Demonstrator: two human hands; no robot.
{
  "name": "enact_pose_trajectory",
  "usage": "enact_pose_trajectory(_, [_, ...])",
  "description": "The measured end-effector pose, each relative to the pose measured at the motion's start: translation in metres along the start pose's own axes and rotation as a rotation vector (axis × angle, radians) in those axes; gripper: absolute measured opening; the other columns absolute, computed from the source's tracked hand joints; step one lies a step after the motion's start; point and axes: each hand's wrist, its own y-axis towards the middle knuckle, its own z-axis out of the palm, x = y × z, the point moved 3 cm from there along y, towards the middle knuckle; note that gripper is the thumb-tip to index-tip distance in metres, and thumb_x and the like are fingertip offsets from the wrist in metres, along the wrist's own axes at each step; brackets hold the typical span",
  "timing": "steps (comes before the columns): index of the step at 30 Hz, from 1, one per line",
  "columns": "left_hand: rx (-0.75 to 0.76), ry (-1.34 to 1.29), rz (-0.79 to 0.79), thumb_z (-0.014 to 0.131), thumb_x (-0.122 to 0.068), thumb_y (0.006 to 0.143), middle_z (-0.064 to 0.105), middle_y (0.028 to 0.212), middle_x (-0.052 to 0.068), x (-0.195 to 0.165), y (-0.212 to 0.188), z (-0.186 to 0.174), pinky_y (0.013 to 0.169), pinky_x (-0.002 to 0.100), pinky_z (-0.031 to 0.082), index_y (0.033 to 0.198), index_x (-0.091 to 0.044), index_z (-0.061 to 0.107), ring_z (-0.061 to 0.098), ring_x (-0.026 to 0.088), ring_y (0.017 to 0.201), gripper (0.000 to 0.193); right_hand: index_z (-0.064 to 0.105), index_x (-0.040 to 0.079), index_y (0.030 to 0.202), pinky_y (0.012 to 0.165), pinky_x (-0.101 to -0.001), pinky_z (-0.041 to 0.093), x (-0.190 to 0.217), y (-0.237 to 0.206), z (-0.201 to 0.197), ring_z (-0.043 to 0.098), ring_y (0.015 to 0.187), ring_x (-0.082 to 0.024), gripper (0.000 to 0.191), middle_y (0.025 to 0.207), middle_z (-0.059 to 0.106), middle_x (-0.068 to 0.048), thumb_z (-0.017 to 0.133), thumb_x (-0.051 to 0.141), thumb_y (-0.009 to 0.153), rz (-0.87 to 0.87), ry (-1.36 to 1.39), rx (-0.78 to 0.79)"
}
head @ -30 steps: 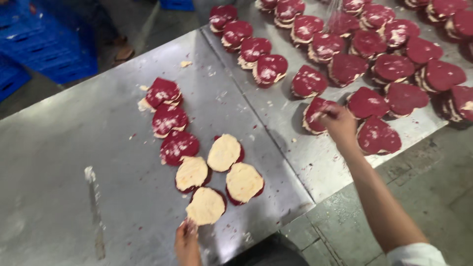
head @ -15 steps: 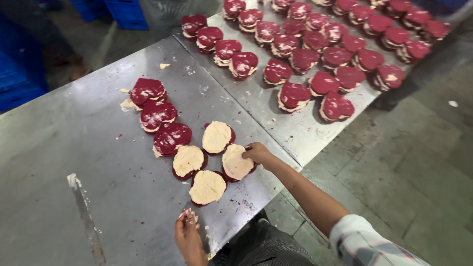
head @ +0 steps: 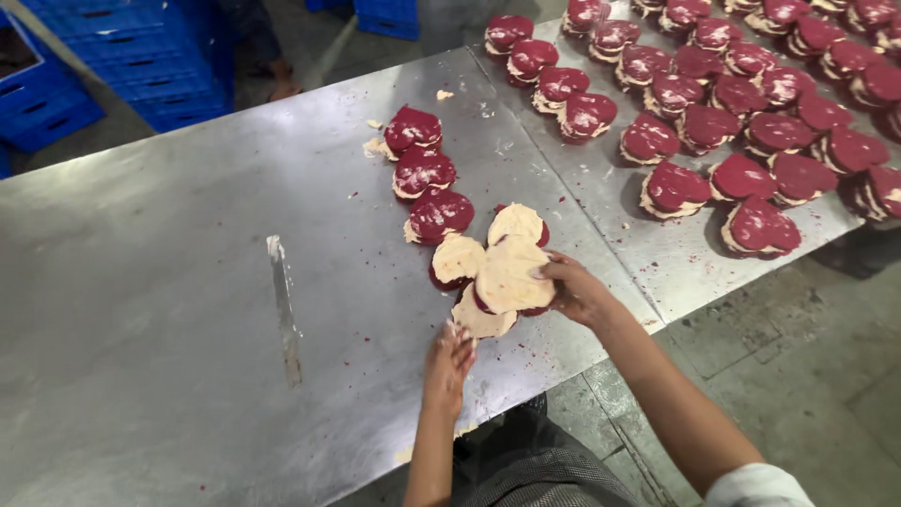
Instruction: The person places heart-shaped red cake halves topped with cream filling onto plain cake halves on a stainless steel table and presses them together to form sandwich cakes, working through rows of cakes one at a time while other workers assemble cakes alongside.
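Several heart-shaped red cake layers topped with pale cream lie clustered near the front edge of a steel table. My right hand grips one cream-topped layer and holds it tilted above the cluster. My left hand touches the edge of the nearest cream-topped layer. Two more cream-topped layers lie just behind. Three red layers without cream on top run in a row toward the far side.
A long flat spatula lies on the table to the left. Many finished red heart cakes cover a second steel sheet at the right. Blue plastic crates stand on the floor behind; a person's foot is near them.
My right hand came back from the cakes at the right, took hold of a cream-topped layer and lifted it. My left hand moved up to the nearest layer.
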Motion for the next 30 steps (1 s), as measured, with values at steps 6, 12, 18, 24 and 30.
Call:
enact_pose_trajectory(6, [0.024,0.030,0.095,0.068,-0.046,0.094,0.065,0.102,0.001,-0.037,0.030,0.023,0.072,0.030,0.051,0.120,-0.009,0.061,0.063,0.013,0.085,0.046,0.064,0.001,0.124,0.057,-0.0391,0.053,-0.041,0.034,0.035,0.069,0.077,-0.025,0.044,0.100,0.071,-0.012,0.074,0.007,0.082,-0.044,-0.332,-0.056])
enact_pose_trajectory(12, [0.008,0.423,0.228,0.073,-0.045,0.095,0.063,0.083,0.000,-0.026,0.025,0.009,0.063,0.027,0.043,0.106,-0.003,0.071,0.051,0.012,0.072,0.043,0.076,0.005,0.108,0.066,-0.0351,0.059,-0.050,0.023,0.027,0.076,0.073,-0.021,0.037,0.085,0.077,-0.011,0.077,0.015,0.073,-0.260,-0.922,-0.234])
enact_pose_trajectory(18, [-0.241,0.919,0.577,0.072,-0.041,0.095,0.074,0.092,0.003,-0.014,0.013,0.004,0.076,0.026,0.050,0.110,0.000,0.073,0.066,0.011,0.084,0.043,0.079,0.008,0.107,0.082,-0.0416,0.056,-0.040,0.020,0.008,0.071,0.090,-0.031,0.036,0.097,0.075,-0.017,0.076,0.027,0.077,-0.416,-1.135,-0.251])
enact_pose_trajectory(24, [-0.360,0.704,0.288,0.069,-0.040,0.095,0.074,0.104,0.015,-0.004,0.010,-0.009,0.079,0.042,0.049,0.122,-0.002,0.071,0.066,0.027,0.086,0.047,0.073,0.004,0.113,0.081,-0.0500,0.053,-0.006,0.022,-0.045,0.064,0.102,-0.044,0.066,0.111,0.069,-0.025,0.093,0.040,0.062,-0.482,-1.483,-0.596])
enact_pose_trajectory(30, [-0.304,0.609,0.465,0.072,-0.037,0.093,0.073,0.107,0.008,0.000,0.014,-0.002,0.089,0.030,0.050,0.125,-0.002,0.065,0.067,0.016,0.098,0.049,0.073,-0.002,0.110,0.078,-0.0397,0.059,-0.013,0.036,-0.071,0.074,0.088,-0.028,0.052,0.097,0.077,-0.018,0.089,0.026,0.070,-0.118,-1.057,-0.422])
